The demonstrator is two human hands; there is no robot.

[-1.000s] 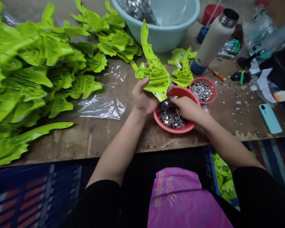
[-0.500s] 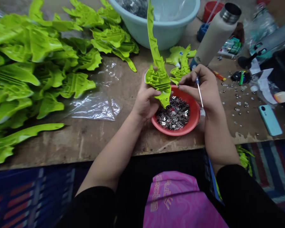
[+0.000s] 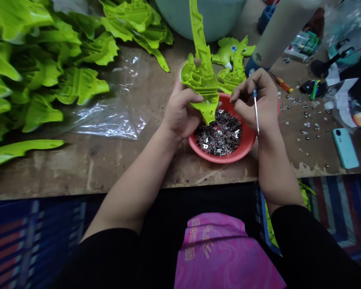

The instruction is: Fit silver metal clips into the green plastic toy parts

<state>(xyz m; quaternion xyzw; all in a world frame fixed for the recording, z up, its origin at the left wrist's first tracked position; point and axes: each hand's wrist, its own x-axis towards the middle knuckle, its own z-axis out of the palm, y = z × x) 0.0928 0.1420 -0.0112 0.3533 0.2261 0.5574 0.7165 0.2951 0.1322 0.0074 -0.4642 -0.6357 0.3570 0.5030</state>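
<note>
My left hand grips a long lime-green moulded plastic part, held upright above a red plastic bowl. The bowl holds a heap of small metal pieces. My right hand is just right of the green part, over the bowl's right side. Its palm and fingers hold a slim blue-handled screwdriver, tip pointing down. Its fingertips are pinched together, and I cannot tell whether they hold a small piece.
A large pile of similar green parts lies left on a clear plastic bag. A pale blue basin, steel-capped bottle, scattered metal pieces and a phone sit on the worn wooden table.
My right hand has risen from the bowl to its right side, showing the screwdriver. The green part has swung more upright. The view has shifted, and the smaller red bowl is now hidden.
</note>
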